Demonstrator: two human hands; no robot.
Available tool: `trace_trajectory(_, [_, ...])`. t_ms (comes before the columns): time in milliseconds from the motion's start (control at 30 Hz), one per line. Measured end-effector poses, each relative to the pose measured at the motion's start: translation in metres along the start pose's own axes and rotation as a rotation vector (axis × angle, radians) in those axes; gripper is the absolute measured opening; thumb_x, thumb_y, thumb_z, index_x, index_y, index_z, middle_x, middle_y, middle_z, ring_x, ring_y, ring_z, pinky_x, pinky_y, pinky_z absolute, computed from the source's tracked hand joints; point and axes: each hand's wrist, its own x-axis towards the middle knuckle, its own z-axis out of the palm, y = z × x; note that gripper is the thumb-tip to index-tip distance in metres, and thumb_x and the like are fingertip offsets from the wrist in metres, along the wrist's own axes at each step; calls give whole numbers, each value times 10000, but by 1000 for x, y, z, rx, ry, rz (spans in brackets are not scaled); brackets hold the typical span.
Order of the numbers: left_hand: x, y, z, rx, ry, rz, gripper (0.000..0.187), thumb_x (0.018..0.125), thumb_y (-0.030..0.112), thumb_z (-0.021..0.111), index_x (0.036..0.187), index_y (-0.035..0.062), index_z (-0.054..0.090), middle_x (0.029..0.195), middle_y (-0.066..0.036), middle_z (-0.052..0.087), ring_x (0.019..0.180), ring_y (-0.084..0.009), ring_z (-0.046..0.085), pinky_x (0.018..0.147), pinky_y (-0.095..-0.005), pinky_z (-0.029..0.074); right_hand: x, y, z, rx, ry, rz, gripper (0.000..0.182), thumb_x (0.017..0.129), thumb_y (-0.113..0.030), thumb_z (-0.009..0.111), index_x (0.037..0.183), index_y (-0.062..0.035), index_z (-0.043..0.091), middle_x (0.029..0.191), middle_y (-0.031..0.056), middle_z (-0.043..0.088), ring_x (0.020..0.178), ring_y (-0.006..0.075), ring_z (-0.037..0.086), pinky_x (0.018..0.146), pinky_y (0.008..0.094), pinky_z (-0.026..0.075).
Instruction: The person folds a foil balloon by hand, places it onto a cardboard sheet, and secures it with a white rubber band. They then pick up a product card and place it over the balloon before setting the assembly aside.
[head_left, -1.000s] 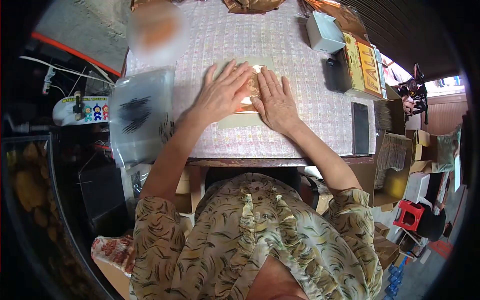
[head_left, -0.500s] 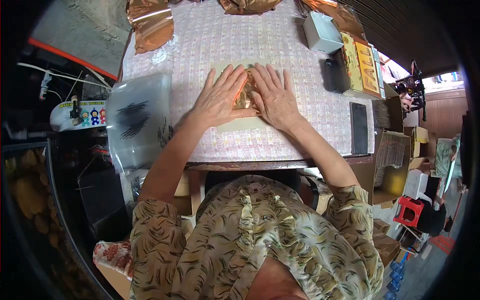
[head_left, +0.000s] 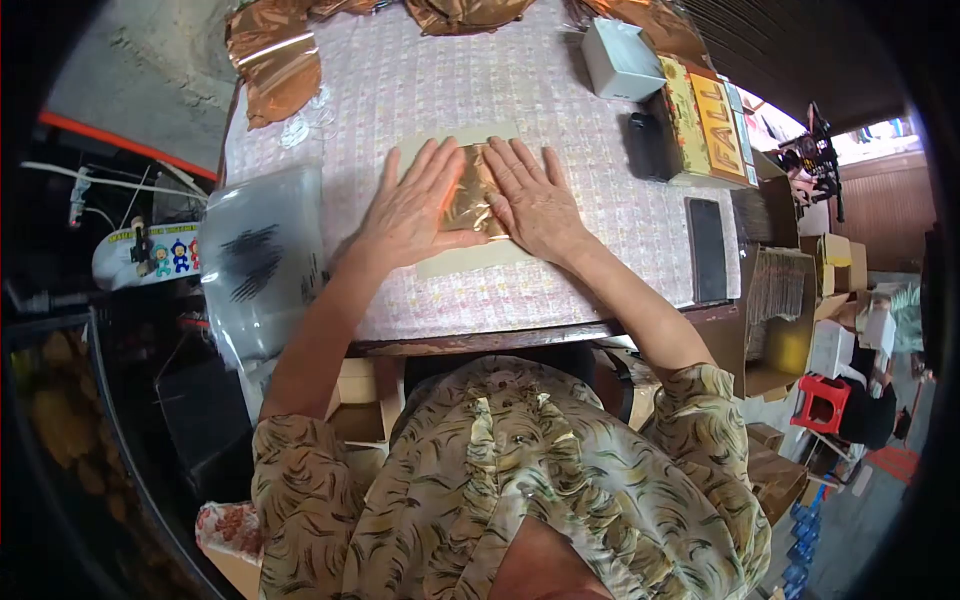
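Observation:
A shiny copper-coloured foil piece [head_left: 468, 200] lies flat on a beige card sheet [head_left: 470, 262] on the table. My left hand [head_left: 412, 205] rests flat over the left side of the foil, its fingers extended and pointing away from me. On the right side, my right hand [head_left: 535, 205] presses down, palm low and fingers stretched out, with its thumb across the foil. Both hands cover much of the foil and card, so their outer edges are partly hidden.
Clear plastic bags [head_left: 265, 255] lie at the table's left edge. More copper foil [head_left: 275, 75] sits at the far left. A white box [head_left: 622, 60], a yellow "FALL" box [head_left: 705, 120] and a black phone [head_left: 709, 248] stand or lie along the right side. A patterned cloth [head_left: 600, 280] covers the table.
The hands have spread slightly apart, and more of the copper foil shows between them. The whole view has shifted a little, with the table's contents appearing farther left.

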Motion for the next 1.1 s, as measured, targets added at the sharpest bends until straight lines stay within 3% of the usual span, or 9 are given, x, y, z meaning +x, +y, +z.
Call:
trace_trajectory(300, [-11,-21,-16,73,-97,26,1298,677,803,702,1590,-4,253,1680,-153,214,1564,-296,166,1235,-599,99,1,-2,4,-7,26,11,616,1069,-385,402,1596,-86,297,1664,96,291,1538,291,254,1245,548,139])
trace_trajectory(367, [-5,-13,-30,132,-142,-35,1215,737,764,683,1587,2,268,1676,-157,227,1558,-310,179,1231,-599,115,-1,1,4,-41,31,34,617,1069,-389,400,1597,-85,297,1665,95,288,1539,289,253,1246,548,137])
trace_trajectory(500, [21,23,-32,147,-82,82,1047,861,671,632,1581,-1,278,1668,-167,241,1549,-326,198,1239,-560,147,-1,1,8,-2,22,21,619,1064,-389,397,1594,-85,299,1666,100,287,1553,286,219,1251,552,108])
trace_trajectory(567, [29,25,-13,-19,-9,209,903,952,562,581,1574,-19,279,1662,-174,250,1540,-338,219,1247,-515,173,0,-1,3,0,-65,29,619,1064,-393,388,1594,-87,295,1664,114,287,1560,297,195,1253,558,78])
trace_trajectory(600, [32,25,-8,-46,-17,224,831,998,483,549,1581,-27,248,1663,-182,240,1538,-349,220,1258,-482,171,0,1,7,-32,-47,14,619,1063,-411,362,1586,-83,320,1659,123,291,1551,307,218,1243,585,110])
trace_trajectory(700, [31,20,9,-89,32,203,817,1013,447,540,1589,-29,210,1665,-189,227,1544,-353,203,1263,-499,151,-1,0,2,2,-58,9,618,1071,-404,363,1595,-86,289,1665,117,281,1564,302,178,1254,560,56])
trace_trajectory(967, [31,18,10,-86,-14,185,869,997,448,569,1578,-71,182,1662,-230,201,1553,-369,171,1266,-508,144,0,2,5,28,-59,24,616,1082,-417,333,1606,-98,268,1676,96,260,1567,283,172,1255,557,45])
trace_trajectory(1067, [31,19,9,-91,-13,188,905,979,462,595,1571,-87,185,1659,-238,202,1552,-376,170,1267,-507,144,0,3,4,75,-57,28,625,1081,-394,369,1616,-103,231,1679,98,248,1564,295,180,1248,581,50])
trace_trajectory(1100, [31,20,8,-107,-17,183,903,975,458,601,1572,-81,191,1659,-237,200,1553,-374,167,1268,-503,141,1,5,-1,147,-35,25,598,1062,-334,440,1595,-110,290,1661,113,287,1548,306,226,1244,562,118])
